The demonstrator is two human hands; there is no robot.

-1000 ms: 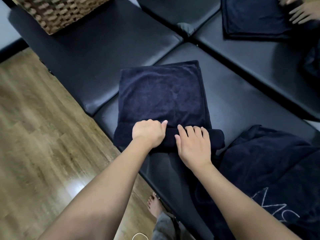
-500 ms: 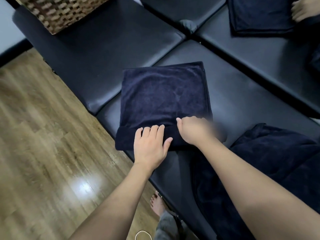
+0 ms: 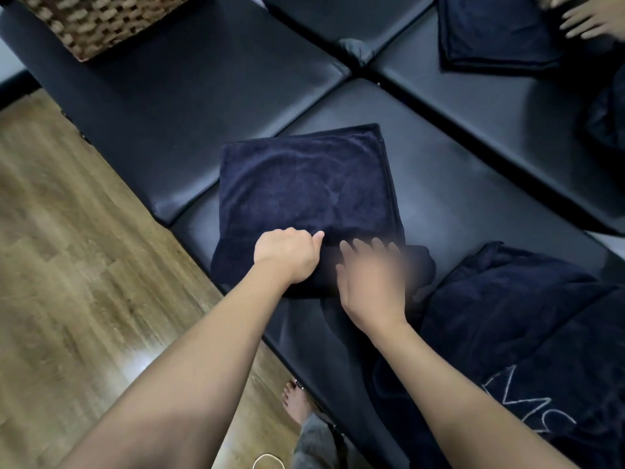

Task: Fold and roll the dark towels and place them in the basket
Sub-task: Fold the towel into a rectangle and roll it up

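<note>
On the black padded bench [image 3: 456,184], a folded navy terry towel [image 3: 304,184] is rolled only at its near edge. Left hand [image 3: 287,255] fists the roll; right hand [image 3: 368,275] presses flat, fingers spread. Woven wicker basket [image 3: 98,22] waits well apart; crumpled navy towels [image 3: 507,316] remain unfolded.

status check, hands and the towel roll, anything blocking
Left hand fisted on rolled edge of folded navy towel; right hand flat on roll. Woven wicker basket far left, path clear.
</note>
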